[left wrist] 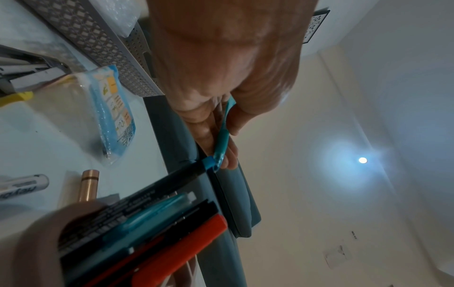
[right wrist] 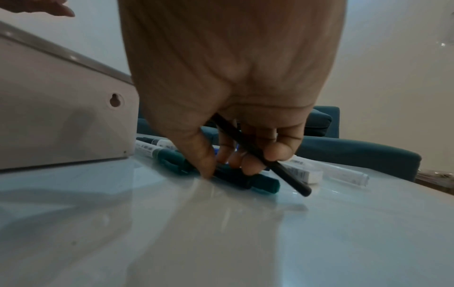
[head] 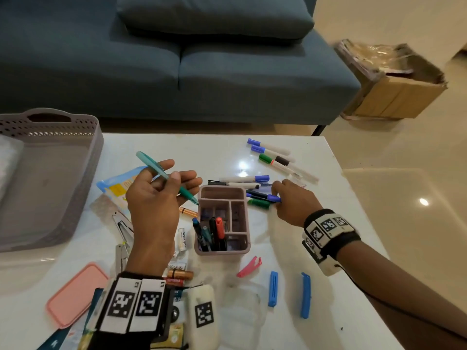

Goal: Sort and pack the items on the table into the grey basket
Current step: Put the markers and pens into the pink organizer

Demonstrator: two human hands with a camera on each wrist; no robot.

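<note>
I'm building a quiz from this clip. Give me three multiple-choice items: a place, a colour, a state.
1. Where does the desk organizer stand?
A. in the grey basket
B. on the table, between the hands
C. on the sofa

2. What colour is the pen in the left hand?
A. teal
B. red
C. black

3. How is the right hand?
A. flat and idle
B. gripping a pen from the pile
C. holding a blue clip

Key: 1 B, it sits on the white table. 2 A, its barrel is teal. 3 B, the right wrist view shows fingers curled round a dark pen.
</note>
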